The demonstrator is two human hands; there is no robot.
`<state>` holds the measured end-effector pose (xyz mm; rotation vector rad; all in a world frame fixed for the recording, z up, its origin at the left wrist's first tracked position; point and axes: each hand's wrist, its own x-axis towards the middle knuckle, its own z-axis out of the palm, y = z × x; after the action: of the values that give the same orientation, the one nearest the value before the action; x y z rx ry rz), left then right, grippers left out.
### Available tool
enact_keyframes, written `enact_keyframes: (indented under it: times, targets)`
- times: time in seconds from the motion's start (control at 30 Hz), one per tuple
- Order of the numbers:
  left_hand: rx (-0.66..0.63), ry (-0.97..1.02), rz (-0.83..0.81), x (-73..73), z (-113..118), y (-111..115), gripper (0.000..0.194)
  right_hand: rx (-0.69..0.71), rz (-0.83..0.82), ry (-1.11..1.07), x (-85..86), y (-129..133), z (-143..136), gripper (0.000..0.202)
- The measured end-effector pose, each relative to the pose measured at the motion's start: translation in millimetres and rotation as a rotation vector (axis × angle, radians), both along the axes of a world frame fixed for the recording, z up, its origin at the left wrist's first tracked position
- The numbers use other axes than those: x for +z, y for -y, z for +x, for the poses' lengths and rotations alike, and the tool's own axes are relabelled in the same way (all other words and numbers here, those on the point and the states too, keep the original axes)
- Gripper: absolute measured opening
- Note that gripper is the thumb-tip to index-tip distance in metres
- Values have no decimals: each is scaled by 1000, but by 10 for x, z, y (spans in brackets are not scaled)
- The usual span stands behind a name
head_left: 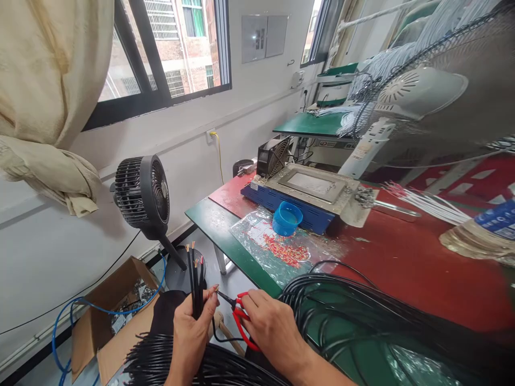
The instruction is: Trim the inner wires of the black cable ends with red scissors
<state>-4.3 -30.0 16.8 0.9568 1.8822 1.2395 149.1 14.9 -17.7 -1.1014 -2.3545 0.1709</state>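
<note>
My left hand (192,316) is closed around several black cables (196,287), whose stripped ends with bare copper point upward. One cable end sits pinched at its thumb and fingertip. Red-handled scissors (241,317) are in my right hand (273,327), their dark blades touching or very near that cable end; the exact contact is too small to tell. A large bundle of black cables (161,359) lies below my left hand, cut ends to the left. More coiled black cable (346,300) rests on the table to the right.
Red and white scraps (285,251) lie on a plastic sheet beside a blue tub (286,219). Behind stands a blue-sided machine (306,193) with a small fan. A floor fan (142,193) and cardboard box (120,316) are left; a bottle (483,236) stands right.
</note>
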Motion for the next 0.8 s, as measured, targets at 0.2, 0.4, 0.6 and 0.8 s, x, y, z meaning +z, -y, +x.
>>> enact_keyframes:
  times: [0.2, 0.4, 0.6, 0.8]
  targets:
    - [10, 16, 5, 26, 11, -16, 31, -1, 69, -10, 0, -10, 7, 7]
    - [13, 8, 41, 46, 15, -20, 28, 23, 54, -18, -28, 0, 8, 9]
    - [14, 13, 53, 25, 11, -32, 28, -26, 230, -31, -15, -2, -2, 25]
    - [8, -21, 58, 42, 14, -23, 28, -37, 260, -25, 6, 3, 2, 32]
